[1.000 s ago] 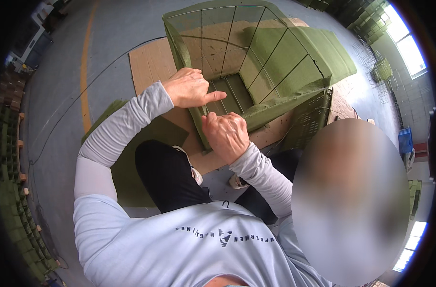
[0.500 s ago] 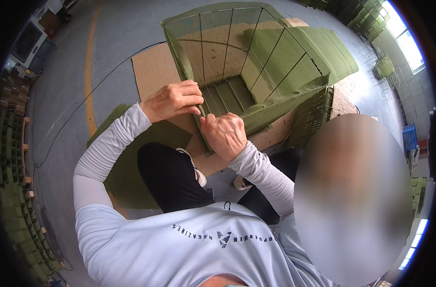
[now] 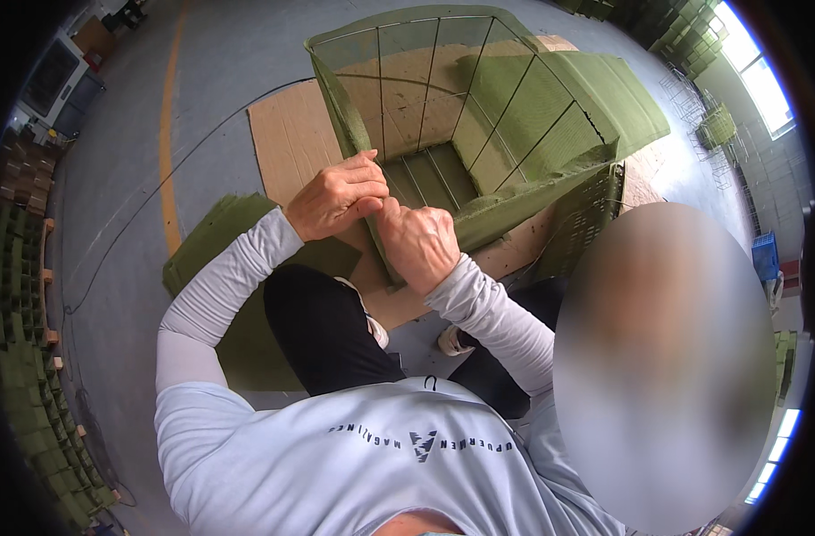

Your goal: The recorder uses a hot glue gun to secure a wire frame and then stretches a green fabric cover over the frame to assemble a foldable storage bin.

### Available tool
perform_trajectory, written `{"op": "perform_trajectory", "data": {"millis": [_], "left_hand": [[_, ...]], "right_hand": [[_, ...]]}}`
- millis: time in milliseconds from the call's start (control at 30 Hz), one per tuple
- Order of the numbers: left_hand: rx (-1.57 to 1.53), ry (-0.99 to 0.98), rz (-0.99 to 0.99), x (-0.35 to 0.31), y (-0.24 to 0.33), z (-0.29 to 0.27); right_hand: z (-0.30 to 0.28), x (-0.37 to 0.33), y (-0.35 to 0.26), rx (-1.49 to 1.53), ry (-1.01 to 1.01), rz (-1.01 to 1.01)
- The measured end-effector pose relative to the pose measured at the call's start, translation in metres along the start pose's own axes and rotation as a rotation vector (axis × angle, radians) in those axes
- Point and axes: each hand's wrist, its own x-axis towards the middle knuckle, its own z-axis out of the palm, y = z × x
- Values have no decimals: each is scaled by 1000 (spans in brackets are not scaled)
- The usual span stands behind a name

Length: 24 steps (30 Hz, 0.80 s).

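A box-shaped wire frame, its rods thin and dark, stands in front of me wrapped in green mesh fabric (image 3: 541, 189). Its top is open, and a darker green bottom (image 3: 430, 179) shows inside. My left hand (image 3: 338, 198) is closed on the fabric along the near left rim, fingers bent over the edge. Right beside it, my right hand (image 3: 418, 243) grips the same rim with its knuckles up. The two hands touch at thumb and fingertips. Whatever lies under the fingers is hidden, including any small fastener.
Brown cardboard (image 3: 282, 134) lies beneath the frame. Flat green sheets (image 3: 247, 348) are by my left leg, and more green mesh (image 3: 604, 94) lies at the far right. A perforated green crate (image 3: 579, 223) stands right of the frame. A dark cable (image 3: 113, 255) crosses the floor.
My left hand has shifted slightly right and toward me, closing up against the right hand. My right hand stays nearly in place; both still hold the rim.
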Motion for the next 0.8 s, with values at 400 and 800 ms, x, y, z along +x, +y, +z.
{"op": "perform_trajectory", "data": {"millis": [400, 800], "left_hand": [[142, 161, -32, 18, -14, -27], [182, 199, 1, 3, -40, 0]], "right_hand": [[1, 28, 16, 82, 69, -14], [-4, 28, 18, 134, 66, -60]]}}
